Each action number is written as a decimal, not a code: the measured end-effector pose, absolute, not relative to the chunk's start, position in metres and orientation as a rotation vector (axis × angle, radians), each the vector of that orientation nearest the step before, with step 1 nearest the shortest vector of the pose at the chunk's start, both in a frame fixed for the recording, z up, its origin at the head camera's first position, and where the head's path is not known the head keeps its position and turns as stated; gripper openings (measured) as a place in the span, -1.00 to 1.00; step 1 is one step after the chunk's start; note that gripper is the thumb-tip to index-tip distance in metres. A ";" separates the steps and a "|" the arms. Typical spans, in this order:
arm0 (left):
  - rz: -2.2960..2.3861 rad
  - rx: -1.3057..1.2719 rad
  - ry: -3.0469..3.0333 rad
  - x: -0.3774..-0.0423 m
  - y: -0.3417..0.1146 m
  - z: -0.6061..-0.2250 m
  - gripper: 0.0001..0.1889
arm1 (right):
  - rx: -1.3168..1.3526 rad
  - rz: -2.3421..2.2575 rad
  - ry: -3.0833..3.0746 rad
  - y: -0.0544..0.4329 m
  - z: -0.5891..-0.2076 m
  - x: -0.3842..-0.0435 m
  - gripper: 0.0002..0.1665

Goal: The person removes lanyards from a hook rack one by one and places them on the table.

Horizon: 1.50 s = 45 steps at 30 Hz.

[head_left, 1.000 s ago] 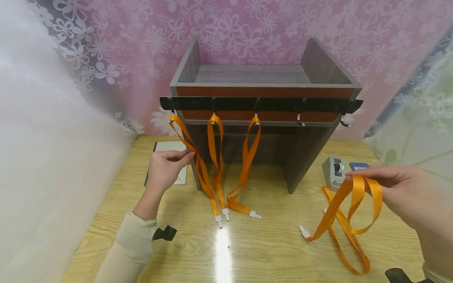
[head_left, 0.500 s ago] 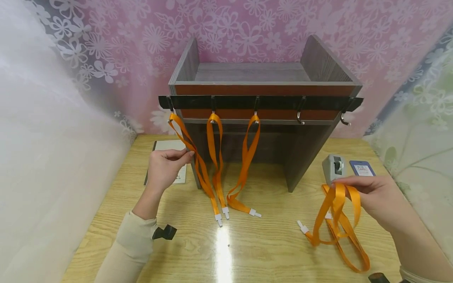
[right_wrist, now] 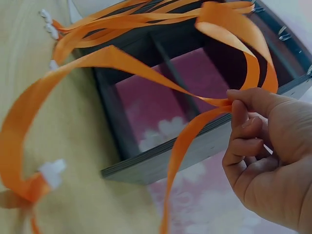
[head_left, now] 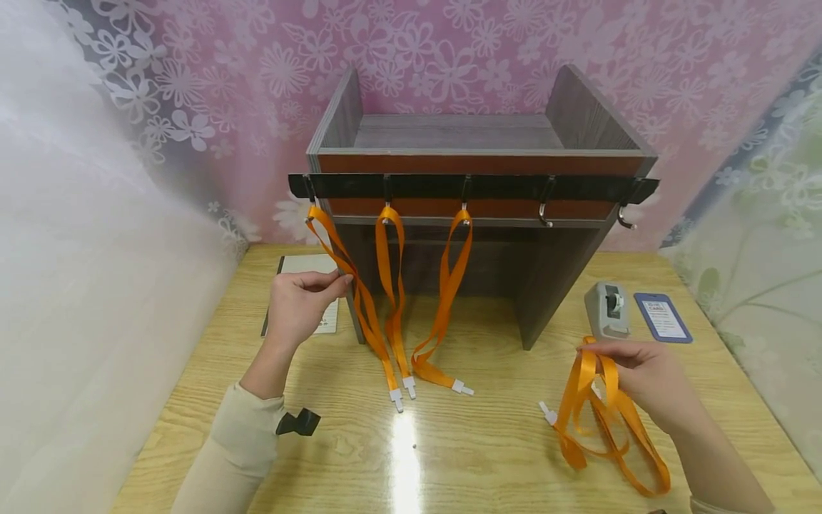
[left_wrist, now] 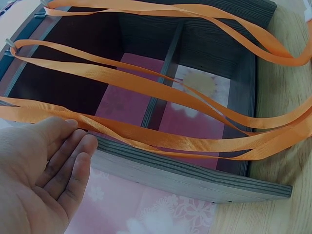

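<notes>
Head view shows five hooks (head_left: 542, 214), three bearing orange lanyards (head_left: 453, 280).

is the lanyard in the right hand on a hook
Off: the right hand pinches the lanyard low, well away from the hooks.

I see the right hand (right_wrist: 287, 163) pinching a strap (right_wrist: 100, 58) at the fingertips; loops arc above and left, one length drops below. Blurred white clip (right_wrist: 52, 171) lower left. More straps (right_wrist: 124, 20) cross the rack (right_wrist: 146, 158) up top; hooks (right_wrist: 284, 34) upper right.
</notes>
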<state>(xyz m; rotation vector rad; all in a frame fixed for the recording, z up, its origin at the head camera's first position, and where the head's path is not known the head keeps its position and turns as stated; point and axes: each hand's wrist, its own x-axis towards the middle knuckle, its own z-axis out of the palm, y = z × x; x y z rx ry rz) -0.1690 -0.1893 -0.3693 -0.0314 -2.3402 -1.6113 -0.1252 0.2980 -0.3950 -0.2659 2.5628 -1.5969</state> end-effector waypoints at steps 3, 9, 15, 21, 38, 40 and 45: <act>-1.607 -0.039 -2.341 -0.169 -0.189 -0.370 -0.74 | -0.264 -1.627 2.514 0.296 -0.408 -0.125 -0.74; -1.599 -0.041 -2.339 -0.167 -0.188 -0.370 -0.74 | -0.188 -1.601 2.478 0.295 -0.428 -0.126 -0.68; -1.610 -0.033 -2.333 -0.168 -0.188 -0.372 -0.74 | -0.222 -1.566 2.494 0.297 -0.446 -0.129 -0.66; -1.615 -0.030 -2.328 -0.168 -0.189 -0.372 -0.71 | -0.266 -1.590 2.413 0.298 -0.465 -0.130 -0.66; -1.642 -0.037 -2.310 -0.168 -0.189 -0.370 -0.70 | -0.271 -1.596 2.307 0.300 -0.492 -0.128 -0.65; -1.641 -0.035 -2.310 -0.168 -0.189 -0.370 -0.70 | -0.268 -1.589 2.283 0.300 -0.493 -0.128 -0.61; -1.646 -0.035 -2.302 -0.168 -0.189 -0.370 -0.70 | -0.303 -1.583 2.220 0.301 -0.494 -0.127 -0.52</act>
